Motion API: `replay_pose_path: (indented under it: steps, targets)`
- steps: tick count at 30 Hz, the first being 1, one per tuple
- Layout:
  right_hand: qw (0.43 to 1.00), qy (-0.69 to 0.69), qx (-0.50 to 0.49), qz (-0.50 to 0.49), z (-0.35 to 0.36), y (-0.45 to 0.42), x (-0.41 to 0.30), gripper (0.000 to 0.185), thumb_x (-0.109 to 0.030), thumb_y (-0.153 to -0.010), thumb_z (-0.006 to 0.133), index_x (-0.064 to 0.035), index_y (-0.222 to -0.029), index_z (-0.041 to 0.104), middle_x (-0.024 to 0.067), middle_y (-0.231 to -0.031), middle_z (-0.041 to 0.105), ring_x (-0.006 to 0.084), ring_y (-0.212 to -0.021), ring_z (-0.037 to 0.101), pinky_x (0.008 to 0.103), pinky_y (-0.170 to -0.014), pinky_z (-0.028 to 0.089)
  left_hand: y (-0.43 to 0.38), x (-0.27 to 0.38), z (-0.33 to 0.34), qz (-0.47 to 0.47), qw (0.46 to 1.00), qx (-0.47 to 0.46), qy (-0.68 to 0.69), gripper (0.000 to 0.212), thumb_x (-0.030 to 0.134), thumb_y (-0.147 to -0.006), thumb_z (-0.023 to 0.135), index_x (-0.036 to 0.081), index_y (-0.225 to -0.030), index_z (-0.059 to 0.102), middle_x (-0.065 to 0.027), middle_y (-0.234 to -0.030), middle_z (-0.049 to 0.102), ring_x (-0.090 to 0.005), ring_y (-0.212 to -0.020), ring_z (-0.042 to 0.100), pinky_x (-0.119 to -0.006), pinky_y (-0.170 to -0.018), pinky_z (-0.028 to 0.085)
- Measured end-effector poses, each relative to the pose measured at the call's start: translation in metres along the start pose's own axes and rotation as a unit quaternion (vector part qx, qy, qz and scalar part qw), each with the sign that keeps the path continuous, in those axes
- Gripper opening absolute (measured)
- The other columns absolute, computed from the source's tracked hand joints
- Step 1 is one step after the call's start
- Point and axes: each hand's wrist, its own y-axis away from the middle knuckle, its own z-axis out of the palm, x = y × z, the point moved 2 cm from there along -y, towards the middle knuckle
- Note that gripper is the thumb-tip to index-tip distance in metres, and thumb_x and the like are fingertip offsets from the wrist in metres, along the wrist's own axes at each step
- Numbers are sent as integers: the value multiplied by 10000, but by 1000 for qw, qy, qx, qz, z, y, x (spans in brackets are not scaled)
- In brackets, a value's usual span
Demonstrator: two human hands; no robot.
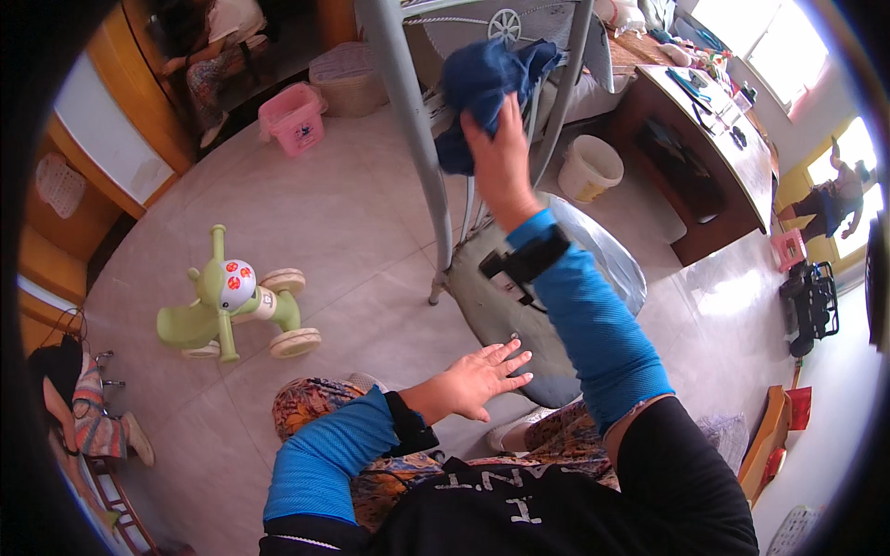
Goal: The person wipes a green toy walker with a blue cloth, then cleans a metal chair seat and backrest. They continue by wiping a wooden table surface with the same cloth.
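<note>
A folding chair with a grey metal frame [419, 132] and a worn seat [500, 306] stands in front of me, its backrest away from my body. My right hand [504, 163] grips a bunched dark blue cloth [480, 80] against the backrest, near a small wheel-shaped ornament [505, 26]. The cloth hides part of the backrest. My left hand [480, 379] is spread with nothing in it, over the near left edge of the seat; whether it touches the seat I cannot tell.
Left on the tiled floor stands a green ride-on toy [261, 306]. A pink bin [292, 119] and a woven basket [348, 80] are beyond it. Right of the chair are a white bucket [591, 169] and a desk [723, 153]. Other people are at the upper left, lower left and far right.
</note>
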Motion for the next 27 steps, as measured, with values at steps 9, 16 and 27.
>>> replay_pose_path:
  steps: [9, 16, 27]
  targets:
    - [940, 192, -212, 185, -3, 179, 87, 365, -57, -836, 660, -17, -1180, 545, 185, -1167, 569, 383, -1052, 585, 454, -844, 491, -5, 4, -18, -36, 995, -84, 48, 1068, 458, -615, 846, 179, -1514, 340, -146, -1512, 359, -354, -1369, 368, -460, -1169, 268]
    - [900, -188, -65, 388, -13, 97, 63, 237, -40, -894, 640, -19, -1130, 642, -10, -959, 644, 92, -873, 563, 271, -769, 479, 0, -4, -6, -15, 1000, 12, -6, 1074, 467, -668, 823, 193, -1545, 269, -146, -1609, 187, -387, -1465, 207, -455, -1201, 199]
    - [999, 27, 39, -7, 9, 8, 45, 522, -70, -931, 577, -13, -1422, 409, 252, -1418, 466, 439, -1308, 429, 432, -1085, 357, -7, 2, -4, -9, 1000, -13, -12, 1063, 468, -688, 814, 201, -1554, 257, -134, -1625, 151, -359, -1512, 75, -465, -1207, 182]
